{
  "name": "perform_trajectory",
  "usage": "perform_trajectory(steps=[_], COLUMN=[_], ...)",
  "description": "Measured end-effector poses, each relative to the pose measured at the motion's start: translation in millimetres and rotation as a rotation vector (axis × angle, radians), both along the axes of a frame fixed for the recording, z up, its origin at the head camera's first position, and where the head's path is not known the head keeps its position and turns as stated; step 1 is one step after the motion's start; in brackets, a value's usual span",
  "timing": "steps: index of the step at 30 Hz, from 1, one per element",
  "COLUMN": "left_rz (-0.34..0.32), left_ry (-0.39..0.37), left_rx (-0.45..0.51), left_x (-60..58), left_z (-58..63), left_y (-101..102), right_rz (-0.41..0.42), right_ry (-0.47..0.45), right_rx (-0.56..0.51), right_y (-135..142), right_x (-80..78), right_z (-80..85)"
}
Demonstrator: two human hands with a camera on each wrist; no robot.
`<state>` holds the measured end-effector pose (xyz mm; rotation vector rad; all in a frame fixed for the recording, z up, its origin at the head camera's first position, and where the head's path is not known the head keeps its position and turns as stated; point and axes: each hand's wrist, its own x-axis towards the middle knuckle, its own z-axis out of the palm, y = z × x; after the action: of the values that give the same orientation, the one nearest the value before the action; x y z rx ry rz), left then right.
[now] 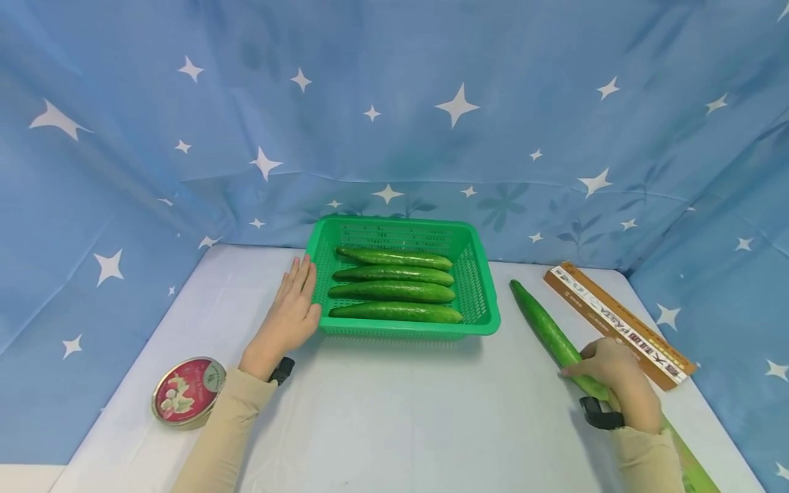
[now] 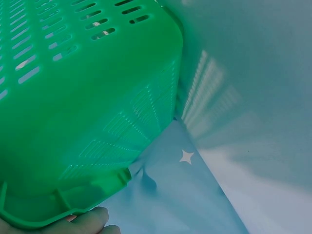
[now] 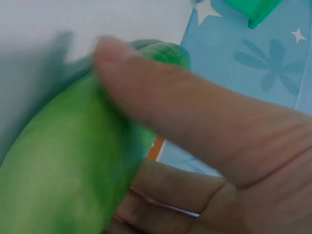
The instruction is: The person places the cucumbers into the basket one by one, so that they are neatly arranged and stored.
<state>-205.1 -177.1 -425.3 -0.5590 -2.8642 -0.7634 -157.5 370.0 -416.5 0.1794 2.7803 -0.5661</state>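
A green plastic basket (image 1: 487, 301) holds several cucumbers (image 1: 394, 292), lying side by side. Against the basket's left side rests my left hand (image 1: 296, 308), its fingers straight along the rim. The left wrist view shows fingertips (image 2: 92, 219) at the rim, below the basket's slotted wall (image 2: 87, 87). To the basket's right, another cucumber (image 1: 542, 325) lies slanted on the table. My right hand (image 1: 616, 373) grips it near its lower end. In the right wrist view, the thumb (image 3: 161, 92) crosses this cucumber (image 3: 63, 156), with the other fingers on its far side.
A brown and white box (image 1: 616, 325) with printed writing lies right of the right hand. A round tin (image 1: 188, 390) with a red lid stands beside the left forearm. Something long and light green (image 1: 693, 465) shows by the right sleeve. A blue star-patterned curtain (image 1: 394, 137) surrounds the table.
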Motion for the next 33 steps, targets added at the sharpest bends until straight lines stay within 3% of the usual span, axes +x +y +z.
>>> perform_trajectory(steps=[14, 24, 33], left_rz=[-0.003, -0.002, -0.003], left_ry=[0.002, 0.006, 0.008], left_rx=[0.006, 0.006, 0.002], left_x=[-0.1, -0.8, -1.1], left_z=[-0.1, -1.6, -1.3], left_y=[-0.2, 1.3, 0.5], right_rz=[0.000, -0.045, -0.005], right_ry=[0.071, 0.229, 0.125], right_rx=[0.009, 0.005, -0.031], right_y=[-5.8, -29.1, -24.1], right_x=[-4.4, -8.0, -4.8], right_z=[-11.1, -20.1, -10.3])
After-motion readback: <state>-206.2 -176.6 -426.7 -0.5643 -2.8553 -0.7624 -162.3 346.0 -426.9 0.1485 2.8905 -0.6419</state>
